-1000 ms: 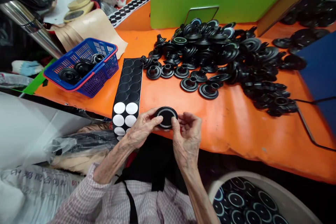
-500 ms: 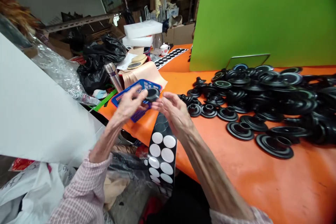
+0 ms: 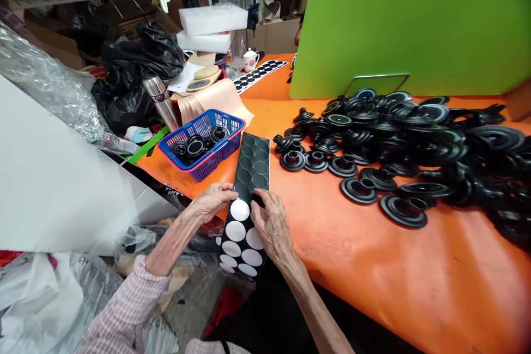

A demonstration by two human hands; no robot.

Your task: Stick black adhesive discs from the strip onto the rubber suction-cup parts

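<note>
A long black sheet of round stickers [image 3: 260, 168] hangs over the front edge of the table. Its upper circles are dark, while the lower ones show white. My left hand [image 3: 213, 200] has its thumb and forefinger closed at the sheet's left edge, just above a white circle. On the opposite side my right hand [image 3: 272, 227] bends its fingers onto the sheet, pinching at its surface; its fingertips partly cover the circles. Beyond my left hand stands a blue plastic basket [image 3: 224, 149] holding several round black parts [image 3: 196, 146].
A large heap of black flanged discs [image 3: 398, 144] covers the orange table [image 3: 332, 243] at right. Behind rises a green panel [image 3: 406, 22]. A steel flask [image 3: 161, 102], a white cup [image 3: 250, 60] and another sticker sheet [image 3: 261, 73] lie farther back. A white board [image 3: 62, 177] stands left.
The black disc held between both hands is out of them. Both hands have come down and toward me onto the sticker sheet. The basket is now uncovered, and the view has shifted.
</note>
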